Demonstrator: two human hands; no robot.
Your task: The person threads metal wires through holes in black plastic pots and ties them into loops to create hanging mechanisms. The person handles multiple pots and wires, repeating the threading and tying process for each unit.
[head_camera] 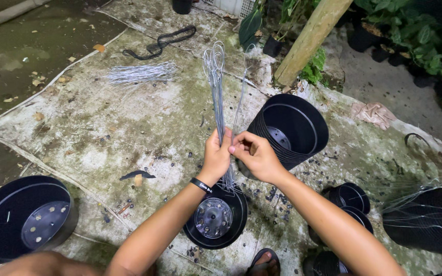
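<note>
Outdoors on a grubby tarp (129, 133), with everything placed around the pot (215, 221) sitting upright right under the hands. Biggest thing nearby is a pot stack (290, 130) lying on its side just up and right of it, then a wide pot (24, 217) well off to the left. Left hand (217, 156) is clamped round a wire bundle (216, 92) held upright above the pot; right hand (256, 156) pinches one wire (241, 97), touching the left.

Bare arms; black wristband (201, 185) on left; sandal (263, 260).
</note>
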